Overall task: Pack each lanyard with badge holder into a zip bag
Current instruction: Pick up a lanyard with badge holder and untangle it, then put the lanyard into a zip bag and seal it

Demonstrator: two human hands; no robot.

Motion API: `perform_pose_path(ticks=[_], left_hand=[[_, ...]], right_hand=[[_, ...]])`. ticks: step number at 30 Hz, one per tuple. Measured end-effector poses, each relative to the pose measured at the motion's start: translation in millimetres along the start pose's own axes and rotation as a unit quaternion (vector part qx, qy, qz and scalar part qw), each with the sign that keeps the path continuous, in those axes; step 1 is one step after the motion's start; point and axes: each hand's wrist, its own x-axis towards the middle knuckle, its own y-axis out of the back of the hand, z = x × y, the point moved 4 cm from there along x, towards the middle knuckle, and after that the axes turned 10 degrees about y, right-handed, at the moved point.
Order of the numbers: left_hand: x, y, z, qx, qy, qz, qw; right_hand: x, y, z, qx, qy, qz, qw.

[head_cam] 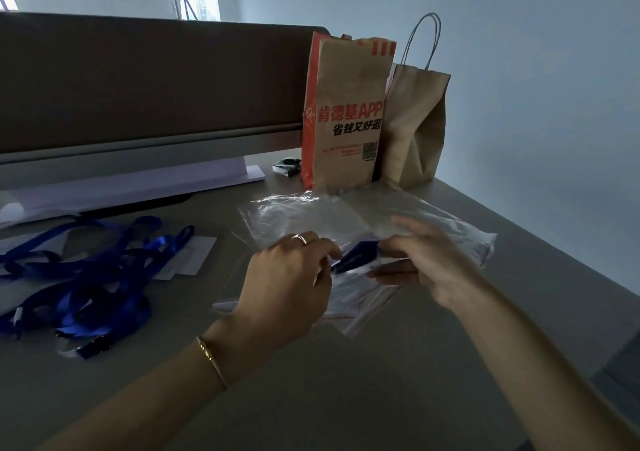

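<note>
Pinching a blue lanyard (pixel 353 256) between them, left grip (pixel 287 284) and right grip (pixel 426 260) hold it over zip bags (pixel 311 215)

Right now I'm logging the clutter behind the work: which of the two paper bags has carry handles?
The plain brown paper bag on the right; the printed orange bag has none.

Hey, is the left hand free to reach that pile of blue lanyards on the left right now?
Probably not yet. The left hand is busy holding a blue lanyard at the zip bag. The pile of lanyards lies uncovered just to its left, so the path looks open once it lets go.
</note>
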Motion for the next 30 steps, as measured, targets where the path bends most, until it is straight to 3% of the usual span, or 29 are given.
perform_pose_path(ticks=[3, 4, 6, 8, 10, 12, 17, 20, 22, 25, 30], left_hand=[[1, 0, -1, -0.032, 0.011, -0.011, 0.999], [2, 0, -4, -0.044, 0.018, -0.017, 0.999], [5, 0, -8, -0.056, 0.028, -0.031, 0.998], [8, 3, -13, -0.058, 0.038, -0.037, 0.997], [11, 6, -18, -0.065, 0.059, -0.038, 0.995], [13, 10, -23, -0.071, 0.081, -0.037, 0.993], [24, 33, -46, -0.020, 0.149, -0.014, 0.989], [43, 58, -62, 0.043, 0.195, 0.006, 0.980], [58, 73, -74, 0.043, 0.234, 0.004, 0.971], [77, 96, -82, -0.041, 0.283, 0.014, 0.958], [88, 147, -56, -0.226, 0.287, 0.105, 0.925]], right_hand=[[-1, -7, -1, 0.047, -0.002, -0.022, 0.999], [-3, -8, -3, 0.020, 0.004, -0.032, 0.999], [-4, -3, -6, -0.161, 0.066, -0.035, 0.984], [0, 7, -12, -0.410, 0.177, 0.025, 0.894], [0, 10, -16, -0.545, 0.243, 0.096, 0.797], [2, 7, -15, -0.579, 0.260, 0.113, 0.765], [14, 1, -24, -0.514, 0.262, 0.109, 0.810], [24, -14, -47, -0.373, 0.301, 0.074, 0.874], [27, -28, -66, -0.294, 0.322, 0.067, 0.897], [29, -44, -95, -0.282, 0.374, 0.094, 0.879], [13, -60, -136, -0.174, 0.387, 0.083, 0.902]])
